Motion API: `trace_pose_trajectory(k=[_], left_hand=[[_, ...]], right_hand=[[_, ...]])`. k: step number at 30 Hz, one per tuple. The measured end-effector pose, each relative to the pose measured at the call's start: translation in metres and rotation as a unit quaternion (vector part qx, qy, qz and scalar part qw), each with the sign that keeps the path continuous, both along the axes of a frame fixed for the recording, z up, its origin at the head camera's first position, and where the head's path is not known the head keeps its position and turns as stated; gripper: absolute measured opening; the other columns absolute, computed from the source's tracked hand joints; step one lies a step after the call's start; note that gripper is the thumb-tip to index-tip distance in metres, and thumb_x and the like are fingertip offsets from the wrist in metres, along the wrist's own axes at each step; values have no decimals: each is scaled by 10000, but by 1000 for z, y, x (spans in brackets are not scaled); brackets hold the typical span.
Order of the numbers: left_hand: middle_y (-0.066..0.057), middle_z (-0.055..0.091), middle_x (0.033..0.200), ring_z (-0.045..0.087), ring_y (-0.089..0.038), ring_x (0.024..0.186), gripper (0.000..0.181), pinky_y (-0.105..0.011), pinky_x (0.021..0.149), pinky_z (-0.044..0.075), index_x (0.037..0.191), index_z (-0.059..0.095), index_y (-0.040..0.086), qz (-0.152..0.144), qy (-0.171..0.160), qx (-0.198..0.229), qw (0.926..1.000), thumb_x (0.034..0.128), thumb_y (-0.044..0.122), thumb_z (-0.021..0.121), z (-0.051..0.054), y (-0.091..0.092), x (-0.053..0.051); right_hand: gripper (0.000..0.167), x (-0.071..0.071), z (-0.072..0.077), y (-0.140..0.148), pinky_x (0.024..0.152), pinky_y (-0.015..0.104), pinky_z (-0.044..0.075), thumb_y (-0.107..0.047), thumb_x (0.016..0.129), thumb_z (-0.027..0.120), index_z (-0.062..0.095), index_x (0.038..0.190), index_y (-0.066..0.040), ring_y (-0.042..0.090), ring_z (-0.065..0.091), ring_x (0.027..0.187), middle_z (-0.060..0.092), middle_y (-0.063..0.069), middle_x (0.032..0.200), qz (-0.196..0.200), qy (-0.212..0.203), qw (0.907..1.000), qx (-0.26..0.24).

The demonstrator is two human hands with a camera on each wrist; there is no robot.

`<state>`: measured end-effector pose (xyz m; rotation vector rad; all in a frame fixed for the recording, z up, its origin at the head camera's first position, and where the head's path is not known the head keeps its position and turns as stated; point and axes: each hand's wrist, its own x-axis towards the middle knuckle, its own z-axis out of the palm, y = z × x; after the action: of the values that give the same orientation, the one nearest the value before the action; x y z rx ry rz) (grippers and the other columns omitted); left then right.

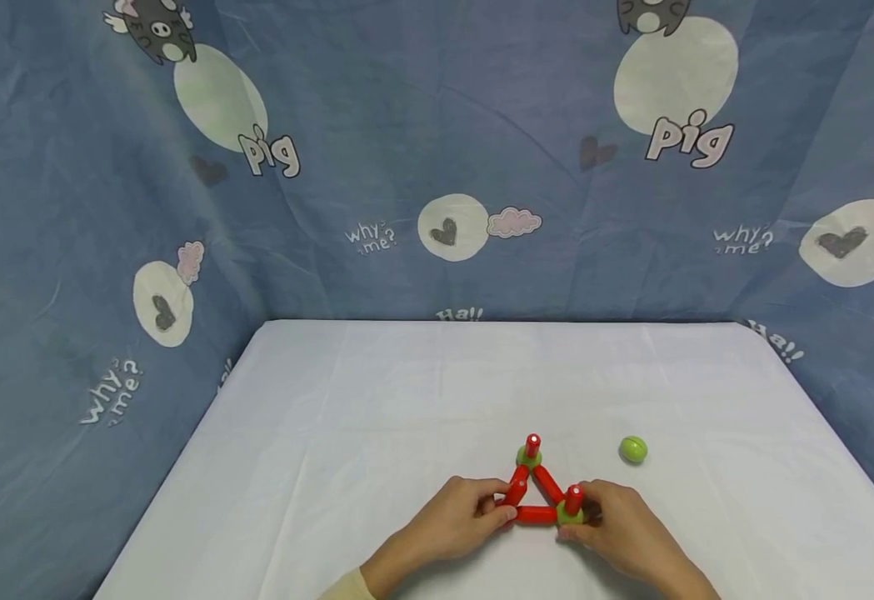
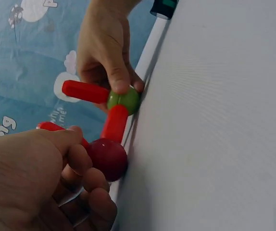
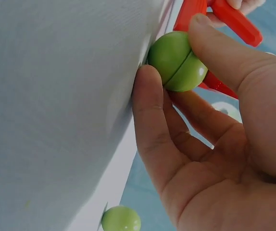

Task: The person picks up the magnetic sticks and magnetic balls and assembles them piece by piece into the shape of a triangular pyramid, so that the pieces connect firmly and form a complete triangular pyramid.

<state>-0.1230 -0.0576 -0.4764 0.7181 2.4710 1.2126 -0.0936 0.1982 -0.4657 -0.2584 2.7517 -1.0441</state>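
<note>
On the white table stands a triangle frame of red rods joined by balls. A red rod points up from the green ball at the far corner, and another upright rod rises from the green ball at the right corner. My left hand pinches the red rod at the left corner, just above a dark red ball that the fingers mostly cover in the head view. With thumb and fingers, my right hand holds the right corner's green ball.
A loose green ball lies on the table behind and to the right of the frame. Blue patterned cloth hangs behind the table and at its sides.
</note>
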Motion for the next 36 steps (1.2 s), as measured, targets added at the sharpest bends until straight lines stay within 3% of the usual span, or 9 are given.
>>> trace_pose_trajectory(k=[6, 10, 15, 22, 36], left_hand=[[162, 501, 616, 403, 58, 535, 223, -133, 499, 297, 1124, 764, 176, 35, 8, 221, 9997, 970, 327, 707, -10, -2, -1], [168, 510, 621, 405, 64, 541, 279, -128, 504, 303, 1164, 766, 157, 84, 34, 259, 9996, 960, 341, 718, -13, -3, -2], [171, 506, 619, 401, 65, 543, 291, -128, 505, 297, 1172, 770, 149, 162, 59, 231, 9996, 952, 336, 728, -15, -3, -1], [177, 519, 614, 403, 68, 539, 320, -130, 506, 301, 1202, 765, 147, 267, 84, 160, 9995, 948, 340, 731, -14, -3, 1], [174, 546, 599, 397, 64, 517, 334, -137, 493, 302, 1201, 768, 160, 318, 198, 193, 9991, 951, 376, 719, -16, 0, 1]], right_hand=[[329, 3, 8, 0, 719, 228, 543, -388, 786, 865, 741, 1034, -210, 30, 644, 787, 697, -108, 919, -225, 24, 9997, 59], [214, 6, 13, 1, 742, 219, 561, -342, 808, 850, 749, 974, -252, 12, 671, 808, 706, -126, 939, -237, 236, 9994, -35], [151, 5, 14, -1, 732, 187, 560, -283, 800, 861, 754, 904, -266, -27, 652, 778, 692, -148, 877, -190, 463, 9987, -55], [165, 5, 12, -5, 683, 190, 549, -265, 794, 865, 771, 911, -197, -21, 628, 746, 691, -111, 873, -77, 829, 9964, 145], [183, 4, 11, -13, 650, 185, 515, -261, 796, 869, 794, 941, -178, -19, 577, 713, 639, -118, 801, -345, 861, 9951, 345]])
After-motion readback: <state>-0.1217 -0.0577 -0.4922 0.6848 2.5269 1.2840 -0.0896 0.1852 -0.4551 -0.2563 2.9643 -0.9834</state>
